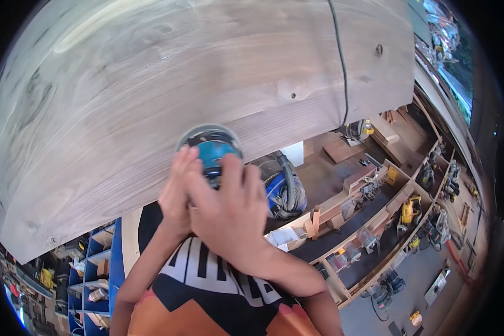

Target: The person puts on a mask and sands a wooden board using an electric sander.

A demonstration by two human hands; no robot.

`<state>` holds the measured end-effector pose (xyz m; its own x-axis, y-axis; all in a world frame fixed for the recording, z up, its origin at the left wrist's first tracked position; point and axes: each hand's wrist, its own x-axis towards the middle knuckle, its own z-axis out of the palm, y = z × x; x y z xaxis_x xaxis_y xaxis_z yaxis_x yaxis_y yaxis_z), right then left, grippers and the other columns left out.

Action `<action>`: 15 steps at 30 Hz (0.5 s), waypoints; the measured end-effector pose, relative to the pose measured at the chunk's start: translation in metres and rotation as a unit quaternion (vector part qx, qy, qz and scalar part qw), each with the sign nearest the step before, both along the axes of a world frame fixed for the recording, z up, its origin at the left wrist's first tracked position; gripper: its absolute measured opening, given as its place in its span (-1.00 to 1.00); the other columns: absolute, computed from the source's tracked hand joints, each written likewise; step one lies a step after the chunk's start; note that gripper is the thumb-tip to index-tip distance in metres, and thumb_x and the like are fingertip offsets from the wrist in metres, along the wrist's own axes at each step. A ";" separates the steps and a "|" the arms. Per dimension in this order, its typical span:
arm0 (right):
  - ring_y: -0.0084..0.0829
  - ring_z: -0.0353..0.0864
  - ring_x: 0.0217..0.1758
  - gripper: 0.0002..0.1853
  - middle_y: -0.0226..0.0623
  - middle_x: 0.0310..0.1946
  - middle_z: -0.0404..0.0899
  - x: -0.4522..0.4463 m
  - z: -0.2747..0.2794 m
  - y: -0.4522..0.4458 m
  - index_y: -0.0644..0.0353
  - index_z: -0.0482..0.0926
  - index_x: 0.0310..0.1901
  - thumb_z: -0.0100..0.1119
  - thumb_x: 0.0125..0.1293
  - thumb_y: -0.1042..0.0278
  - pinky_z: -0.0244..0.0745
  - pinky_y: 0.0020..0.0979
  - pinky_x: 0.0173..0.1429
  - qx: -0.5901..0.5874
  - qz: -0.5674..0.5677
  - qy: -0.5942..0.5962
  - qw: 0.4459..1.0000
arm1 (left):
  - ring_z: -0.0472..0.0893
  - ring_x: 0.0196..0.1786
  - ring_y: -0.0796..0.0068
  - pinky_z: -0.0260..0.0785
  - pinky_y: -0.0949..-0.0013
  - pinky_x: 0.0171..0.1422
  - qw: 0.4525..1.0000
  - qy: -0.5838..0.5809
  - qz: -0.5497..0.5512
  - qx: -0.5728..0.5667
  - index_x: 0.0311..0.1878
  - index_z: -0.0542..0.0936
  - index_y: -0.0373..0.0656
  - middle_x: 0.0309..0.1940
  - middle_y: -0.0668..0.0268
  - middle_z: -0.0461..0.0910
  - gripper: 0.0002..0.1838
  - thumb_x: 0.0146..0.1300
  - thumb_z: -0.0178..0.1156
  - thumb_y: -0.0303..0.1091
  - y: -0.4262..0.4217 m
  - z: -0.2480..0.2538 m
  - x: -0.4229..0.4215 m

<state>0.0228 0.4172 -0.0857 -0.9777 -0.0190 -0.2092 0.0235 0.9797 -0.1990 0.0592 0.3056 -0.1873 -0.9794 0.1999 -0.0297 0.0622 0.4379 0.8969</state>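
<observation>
A teal and black power sander (211, 152) with a round base rests on the near edge of a large wooden slab (168, 73). My right hand (229, 204) is wrapped over the sander's top and near side. Against its left side is my left hand (177, 190), its fingers pressed together and partly overlapped by my right hand. The slab shows pale grain, small knots and cracks. My hands hide the sander's near part.
A dark cable (341, 61) crosses the slab's right part. Below the slab's edge stands a blue vacuum (288, 193) with a grey hose. Wooden shelving (386, 210) with power tools, including a yellow one (410, 210), is at the right. Blue compartments (92, 274) lie at the lower left.
</observation>
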 end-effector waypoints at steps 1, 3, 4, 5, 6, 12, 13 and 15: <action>-0.08 0.52 -0.18 -0.60 -0.10 -0.07 0.49 -0.001 0.001 0.009 -0.06 0.65 0.00 0.40 0.05 0.34 0.49 -0.18 -0.24 -0.004 -0.011 -0.008 1.000 | 0.58 0.42 -0.23 0.43 -0.17 0.50 1.000 0.012 -0.007 0.015 0.23 0.60 -0.50 0.30 -0.17 0.62 -0.58 0.36 0.27 -0.47 0.008 -0.001 -0.003; -0.05 0.53 -0.13 -0.54 -0.07 -0.04 0.48 -0.004 0.003 0.026 -0.04 0.65 0.02 0.46 0.00 0.36 0.53 -0.14 -0.19 -0.009 -0.026 -0.019 0.999 | 0.58 0.42 -0.24 0.41 -0.19 0.52 0.998 0.038 -0.022 0.049 0.23 0.60 -0.48 0.30 -0.16 0.62 -0.56 0.33 0.27 -0.48 0.026 -0.004 -0.011; -0.03 0.53 -0.11 -0.51 -0.05 -0.03 0.48 -0.006 0.004 0.034 -0.04 0.65 0.04 0.49 -0.02 0.37 0.55 -0.12 -0.17 -0.010 -0.034 -0.025 0.999 | 0.58 0.41 -0.24 0.38 -0.22 0.53 0.997 0.030 -0.028 0.066 0.23 0.60 -0.45 0.31 -0.14 0.62 -0.56 0.27 0.27 -0.52 0.034 -0.001 -0.016; -0.01 0.54 -0.10 -0.51 -0.03 -0.02 0.48 -0.007 0.005 0.041 -0.02 0.65 0.05 0.50 -0.01 0.36 0.55 -0.12 -0.16 -0.010 -0.038 -0.034 0.999 | 0.58 0.41 -0.24 0.38 -0.22 0.53 0.997 0.035 -0.035 0.063 0.23 0.60 -0.44 0.31 -0.14 0.63 -0.55 0.26 0.27 -0.53 0.041 -0.001 -0.018; 0.00 0.54 -0.08 -0.50 -0.01 0.00 0.48 -0.009 0.008 0.048 -0.01 0.65 0.06 0.51 0.00 0.35 0.56 -0.12 -0.16 -0.009 -0.043 -0.042 0.998 | 0.58 0.41 -0.24 0.38 -0.23 0.53 0.996 0.042 -0.042 0.062 0.23 0.60 -0.43 0.30 -0.14 0.63 -0.55 0.25 0.27 -0.54 0.048 -0.002 -0.021; 0.03 0.54 -0.04 -0.50 0.03 0.03 0.46 -0.017 0.011 0.090 0.04 0.64 0.09 0.52 0.06 0.33 0.58 -0.09 -0.15 0.000 -0.069 -0.060 0.996 | 0.57 0.43 -0.22 0.35 -0.24 0.55 0.993 0.035 -0.065 0.088 0.23 0.60 -0.41 0.30 -0.12 0.63 -0.50 0.16 0.26 -0.61 0.090 -0.003 -0.035; 0.04 0.54 -0.04 -0.50 0.03 0.03 0.46 -0.017 0.009 0.097 0.04 0.64 0.09 0.52 0.06 0.33 0.58 -0.09 -0.16 0.000 -0.073 -0.052 0.996 | 0.57 0.43 -0.22 0.34 -0.24 0.56 0.993 0.031 -0.067 0.094 0.23 0.60 -0.41 0.30 -0.12 0.63 -0.49 0.15 0.26 -0.62 0.098 -0.001 -0.038; 0.05 0.55 -0.03 -0.50 0.03 0.03 0.46 -0.019 0.009 0.113 0.05 0.63 0.09 0.52 0.06 0.34 0.58 -0.08 -0.15 0.001 -0.078 -0.044 0.996 | 0.56 0.44 -0.20 0.33 -0.24 0.56 0.992 0.028 -0.072 0.100 0.23 0.60 -0.41 0.30 -0.11 0.63 -0.47 0.12 0.26 -0.63 0.114 -0.001 -0.042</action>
<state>0.0035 0.5303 -0.0769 -0.9467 0.1330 -0.2935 0.1933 0.9632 -0.1870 0.0174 0.4197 -0.1882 -0.9393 0.3342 0.0781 0.1633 0.2350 0.9582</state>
